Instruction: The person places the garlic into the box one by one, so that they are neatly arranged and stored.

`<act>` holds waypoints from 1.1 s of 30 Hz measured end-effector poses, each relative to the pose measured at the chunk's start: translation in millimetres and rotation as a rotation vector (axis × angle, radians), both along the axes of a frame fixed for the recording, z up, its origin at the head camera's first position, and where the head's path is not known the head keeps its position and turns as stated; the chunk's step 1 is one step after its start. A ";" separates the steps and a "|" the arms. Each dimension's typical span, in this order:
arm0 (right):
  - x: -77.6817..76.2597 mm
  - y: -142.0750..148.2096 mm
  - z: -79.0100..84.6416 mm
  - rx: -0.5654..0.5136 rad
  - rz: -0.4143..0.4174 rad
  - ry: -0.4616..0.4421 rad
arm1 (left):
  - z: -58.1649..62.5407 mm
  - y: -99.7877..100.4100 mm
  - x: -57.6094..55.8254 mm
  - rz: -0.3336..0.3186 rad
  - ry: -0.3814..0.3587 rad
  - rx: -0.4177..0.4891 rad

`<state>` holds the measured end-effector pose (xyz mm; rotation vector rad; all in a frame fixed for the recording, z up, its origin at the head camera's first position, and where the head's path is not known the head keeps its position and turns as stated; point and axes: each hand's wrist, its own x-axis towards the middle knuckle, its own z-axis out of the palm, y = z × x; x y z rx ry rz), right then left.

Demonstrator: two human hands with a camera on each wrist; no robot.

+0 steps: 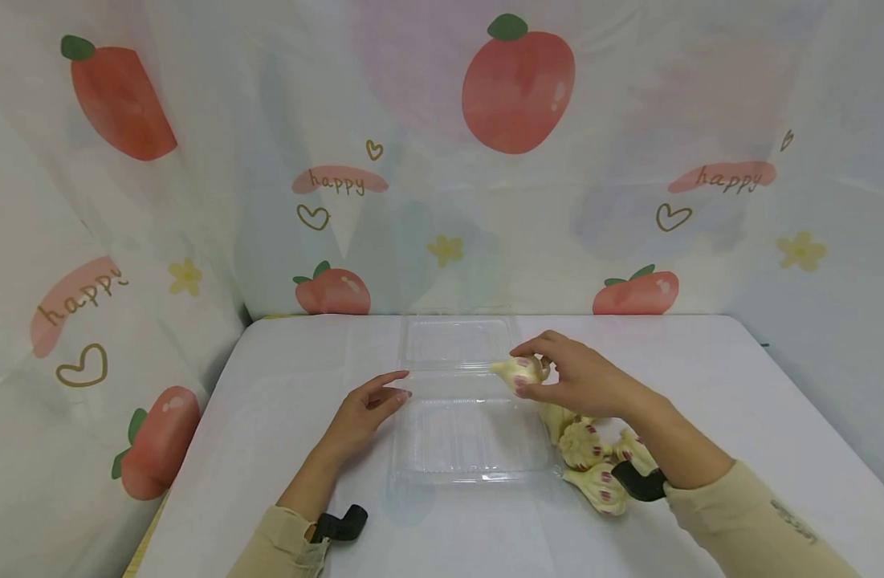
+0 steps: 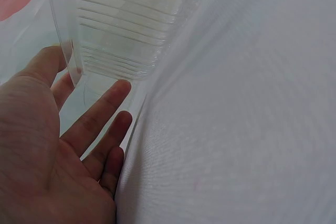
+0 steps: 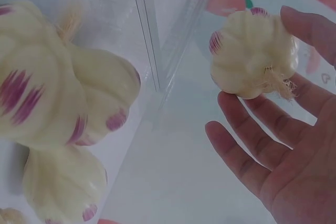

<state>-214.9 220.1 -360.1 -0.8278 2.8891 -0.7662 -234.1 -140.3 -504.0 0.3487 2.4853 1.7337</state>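
Note:
My right hand (image 1: 579,373) holds a cream garlic bulb (image 1: 521,372) with purple streaks between thumb and fingers, above the right part of the clear plastic container (image 1: 478,478). In the right wrist view the bulb's (image 3: 252,51) stringy roots face the palm. My left hand (image 1: 362,409) is at the container's left edge, thumb and index tips right at the rim; its other fingers are loosely extended in the left wrist view. The container lies with its lid (image 1: 456,341) folded back. Several more garlic bulbs (image 1: 582,445) are heaped along its right side, partly under my right forearm.
A white cloth covers the table (image 1: 268,401). Behind it and at the left hangs a printed curtain (image 1: 427,217) with red fruit and "happy" lettering. Black straps (image 1: 344,523) show at both wrists.

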 end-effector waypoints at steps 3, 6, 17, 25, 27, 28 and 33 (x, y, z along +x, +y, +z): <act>-0.5 -3.7 -0.5 0.004 0.003 -0.008 | 0.0 -0.1 -0.3 -0.001 0.003 -0.002; -0.5 -6.9 -0.9 0.004 0.005 -0.013 | 1.0 0.5 -0.1 -0.003 0.002 -0.003; -3.9 -18.7 -5.9 0.007 0.027 -0.027 | 2.2 0.6 0.6 -0.002 -0.008 0.002; -5.1 -29.2 -8.9 0.012 0.040 -0.043 | 0.6 -0.9 0.0 -0.004 0.001 0.004; -4.7 -31.4 -9.6 0.010 0.043 -0.052 | 0.5 -1.1 0.0 -0.004 0.000 0.000; -4.6 -32.6 -10.1 0.010 0.045 -0.055 | 0.4 -1.0 -0.2 -0.004 0.000 -0.002; -4.1 -39.1 -12.0 0.009 0.056 -0.056 | 1.6 -0.6 0.0 -0.007 -0.002 -0.005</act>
